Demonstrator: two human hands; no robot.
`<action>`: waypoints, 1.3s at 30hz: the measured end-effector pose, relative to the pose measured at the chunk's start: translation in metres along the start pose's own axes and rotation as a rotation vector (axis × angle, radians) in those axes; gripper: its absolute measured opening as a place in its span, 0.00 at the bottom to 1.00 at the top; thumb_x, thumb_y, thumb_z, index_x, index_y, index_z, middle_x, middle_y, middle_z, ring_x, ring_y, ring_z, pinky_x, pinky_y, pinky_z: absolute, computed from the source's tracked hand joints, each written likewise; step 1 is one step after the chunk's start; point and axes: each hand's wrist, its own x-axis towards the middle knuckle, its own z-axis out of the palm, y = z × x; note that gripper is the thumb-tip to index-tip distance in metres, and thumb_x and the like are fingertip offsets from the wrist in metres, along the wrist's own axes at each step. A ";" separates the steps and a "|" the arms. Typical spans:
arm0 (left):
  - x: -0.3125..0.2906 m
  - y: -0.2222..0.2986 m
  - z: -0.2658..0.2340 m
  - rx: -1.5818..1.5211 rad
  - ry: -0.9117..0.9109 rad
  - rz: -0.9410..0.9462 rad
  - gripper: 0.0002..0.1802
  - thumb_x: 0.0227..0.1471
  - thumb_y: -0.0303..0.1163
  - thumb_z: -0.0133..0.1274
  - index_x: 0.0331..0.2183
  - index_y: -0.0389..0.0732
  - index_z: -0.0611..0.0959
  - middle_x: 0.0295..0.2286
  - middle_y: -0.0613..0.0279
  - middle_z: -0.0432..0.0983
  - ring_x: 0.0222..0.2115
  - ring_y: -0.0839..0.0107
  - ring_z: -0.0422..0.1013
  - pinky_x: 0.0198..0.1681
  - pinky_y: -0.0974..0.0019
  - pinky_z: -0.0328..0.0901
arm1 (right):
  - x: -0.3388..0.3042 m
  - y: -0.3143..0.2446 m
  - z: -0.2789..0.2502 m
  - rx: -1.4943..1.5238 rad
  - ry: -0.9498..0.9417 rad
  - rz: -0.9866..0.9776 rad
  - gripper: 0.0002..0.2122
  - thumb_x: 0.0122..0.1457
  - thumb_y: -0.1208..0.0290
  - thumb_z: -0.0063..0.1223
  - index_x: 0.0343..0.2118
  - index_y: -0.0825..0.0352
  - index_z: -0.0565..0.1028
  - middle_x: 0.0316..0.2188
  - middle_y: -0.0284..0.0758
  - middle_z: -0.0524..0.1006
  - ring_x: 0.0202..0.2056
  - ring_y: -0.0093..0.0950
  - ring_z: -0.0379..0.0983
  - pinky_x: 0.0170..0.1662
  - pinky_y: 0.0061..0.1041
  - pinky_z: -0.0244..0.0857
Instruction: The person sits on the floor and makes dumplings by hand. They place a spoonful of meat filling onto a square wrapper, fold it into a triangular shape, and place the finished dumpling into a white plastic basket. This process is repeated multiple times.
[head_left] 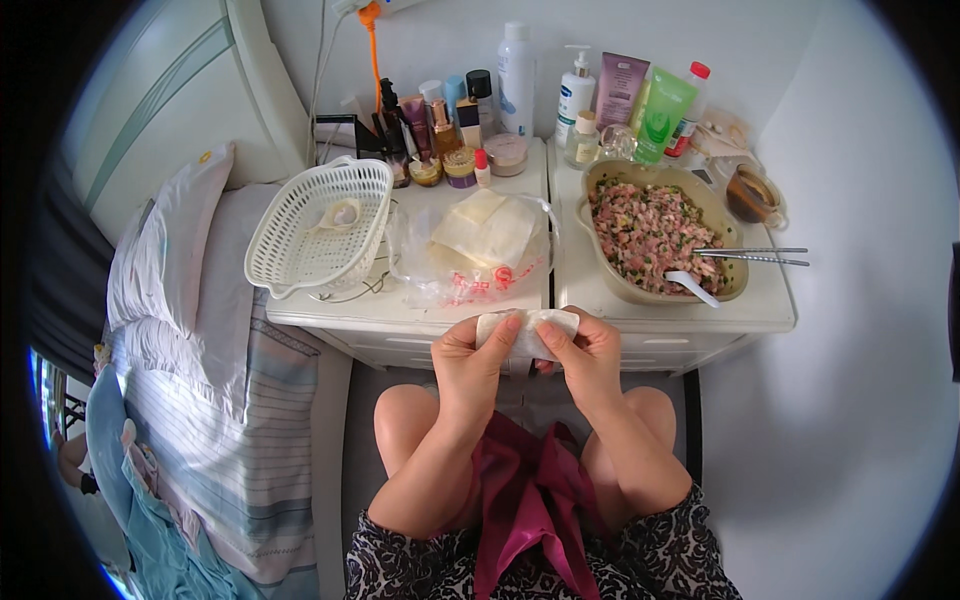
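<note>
1 pale wrapper [530, 338] pinched by left hand [468, 368] and right hand [592, 362], thumbs uppermost; bowl [735, 285] of minced filling [645, 235] beyond, to right.

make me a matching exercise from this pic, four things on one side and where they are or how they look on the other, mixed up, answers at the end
1. pale sheet
2. basket
3. bowl
4. plastic bag

A. clear with red print, pale squares on or in it
B. beige, holding meat mixture, a spoon and chopsticks
C. pinched between left hand and right hand
D. white, openwork, with a small pale piece inside

Pairs: 1-C, 2-D, 3-B, 4-A
</note>
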 end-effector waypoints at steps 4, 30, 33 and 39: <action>0.002 0.008 -0.007 0.100 -0.050 -0.045 0.07 0.47 0.25 0.57 0.30 0.32 0.81 0.23 0.65 0.76 0.23 0.83 0.68 0.26 0.79 0.64 | 0.002 0.000 -0.007 -0.034 -0.051 0.029 0.09 0.54 0.68 0.55 0.29 0.70 0.74 0.20 0.28 0.73 0.18 0.13 0.67 0.20 0.12 0.63; 0.001 0.014 -0.029 0.449 -0.240 -0.092 0.09 0.47 0.30 0.57 0.28 0.32 0.82 0.17 0.70 0.73 0.19 0.86 0.63 0.20 0.80 0.57 | 0.009 -0.006 -0.018 -0.163 -0.240 0.142 0.08 0.53 0.71 0.55 0.28 0.72 0.74 0.20 0.29 0.73 0.17 0.13 0.64 0.19 0.12 0.59; 0.003 0.013 -0.028 0.434 -0.323 -0.102 0.09 0.48 0.30 0.56 0.28 0.31 0.82 0.17 0.70 0.73 0.18 0.86 0.62 0.19 0.80 0.58 | 0.010 -0.010 -0.020 -0.179 -0.307 0.172 0.08 0.53 0.71 0.55 0.29 0.72 0.74 0.20 0.29 0.73 0.18 0.13 0.65 0.19 0.13 0.60; -0.003 0.006 -0.020 0.492 -0.114 0.073 0.10 0.49 0.30 0.55 0.29 0.31 0.82 0.17 0.68 0.74 0.18 0.86 0.62 0.19 0.80 0.58 | 0.011 -0.006 -0.018 0.322 -0.151 0.390 0.08 0.52 0.72 0.56 0.32 0.72 0.74 0.20 0.30 0.73 0.18 0.14 0.67 0.20 0.14 0.63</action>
